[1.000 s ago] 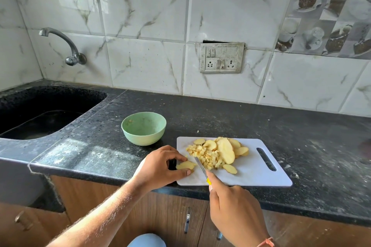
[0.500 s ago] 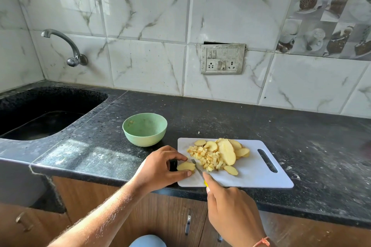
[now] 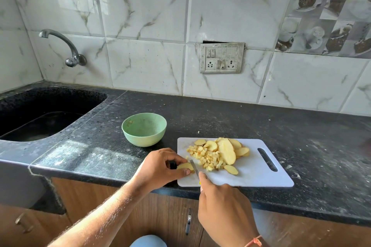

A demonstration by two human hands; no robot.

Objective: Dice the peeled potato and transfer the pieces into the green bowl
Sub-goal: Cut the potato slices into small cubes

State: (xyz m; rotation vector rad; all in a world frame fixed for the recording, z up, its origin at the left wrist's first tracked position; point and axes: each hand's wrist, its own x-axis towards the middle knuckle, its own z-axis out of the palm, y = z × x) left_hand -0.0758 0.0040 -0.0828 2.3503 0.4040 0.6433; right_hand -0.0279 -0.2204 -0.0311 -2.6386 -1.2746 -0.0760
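Observation:
A white cutting board [image 3: 259,176] lies at the counter's front edge. On it are a heap of small potato dice [image 3: 206,158] and several larger potato slices [image 3: 226,150]. My left hand [image 3: 158,168] pinches one potato slice [image 3: 184,166] at the board's left end. My right hand [image 3: 224,204] grips a knife [image 3: 194,166] with a yellow handle; its blade rests on that slice beside my left fingertips. The green bowl [image 3: 144,129] stands on the counter just left of the board; only a few scraps show inside it.
A black sink [image 3: 38,118] with a wall tap [image 3: 66,48] lies at the left. The dark speckled counter [image 3: 301,132] stretches right of the board. A socket panel [image 3: 221,57] sits on the tiled wall. Wooden cabinet doors are below.
The knife blade has moved left, closer to my left fingertips on the held slice. My left hand keeps its hold.

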